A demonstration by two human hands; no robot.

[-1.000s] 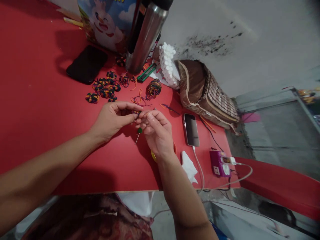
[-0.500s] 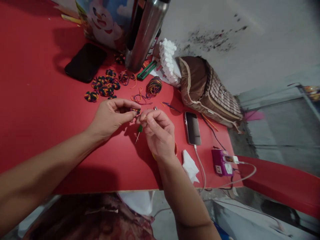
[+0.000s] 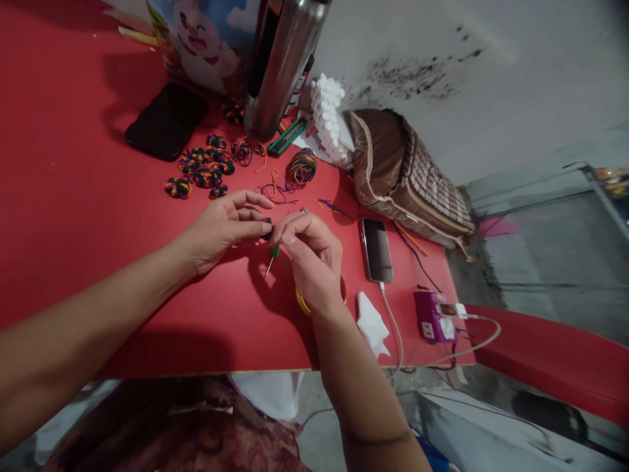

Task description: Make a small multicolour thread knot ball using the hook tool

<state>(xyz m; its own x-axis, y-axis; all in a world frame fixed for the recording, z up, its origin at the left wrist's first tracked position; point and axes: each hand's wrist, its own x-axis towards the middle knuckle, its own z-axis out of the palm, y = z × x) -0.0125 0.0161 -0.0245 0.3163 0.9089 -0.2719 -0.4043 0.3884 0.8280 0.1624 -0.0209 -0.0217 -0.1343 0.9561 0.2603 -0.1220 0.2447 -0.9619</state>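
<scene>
My left hand (image 3: 221, 226) pinches a small multicoloured yarn piece (image 3: 268, 226) between thumb and fingertips above the red table (image 3: 73, 216). My right hand (image 3: 309, 255) is closed around a crochet hook (image 3: 272, 257) with a green grip, its metal end pointing down toward the table. The two hands meet at the yarn piece. Thin coloured yarn runs back from there to a small yarn ball (image 3: 301, 167). A yellow ring-shaped thing (image 3: 301, 303) shows under my right wrist.
Several finished yarn pieces (image 3: 201, 170) lie beyond my left hand, next to a black phone (image 3: 166, 121). A steel flask (image 3: 278, 65), a picture box (image 3: 201, 39), a brown bag (image 3: 403, 174), a charging phone (image 3: 376, 249), a tissue (image 3: 371, 324) and a purple adapter (image 3: 432, 318) stand around.
Both hands stay together at the yarn piece with small finger movements. My left fingers have spread a little. The view has shifted slightly.
</scene>
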